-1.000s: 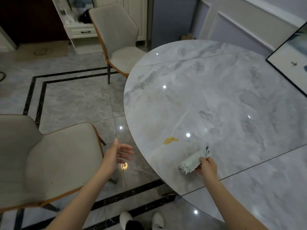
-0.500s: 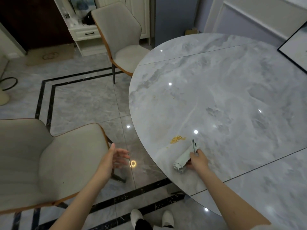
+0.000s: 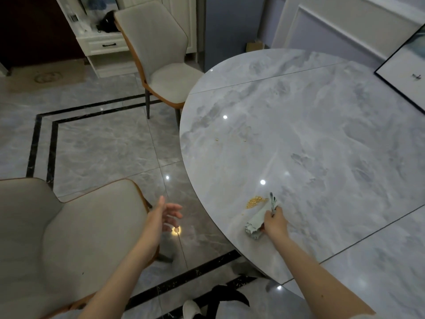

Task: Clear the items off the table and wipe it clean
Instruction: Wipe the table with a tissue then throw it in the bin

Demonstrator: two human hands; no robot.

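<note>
My right hand (image 3: 273, 223) grips a bunched pale green cloth (image 3: 257, 221) pressed flat on the round grey marble table (image 3: 322, 139), near its front left edge. The cloth's far end touches a small heap of yellow crumbs (image 3: 254, 201). A few stray crumbs (image 3: 217, 140) lie farther back on the tabletop. My left hand (image 3: 162, 216) hovers open over the floor beside the table's edge, palm turned toward the table, holding nothing.
A beige chair (image 3: 69, 238) stands close on my left, and a second chair (image 3: 158, 56) stands at the table's far left side. A black-framed picture (image 3: 407, 72) rests at the table's right side. A white cabinet (image 3: 101, 42) stands behind.
My right hand has slid the cloth left and forward until it reaches the heap of crumbs. My left hand stays open beside the table edge.
</note>
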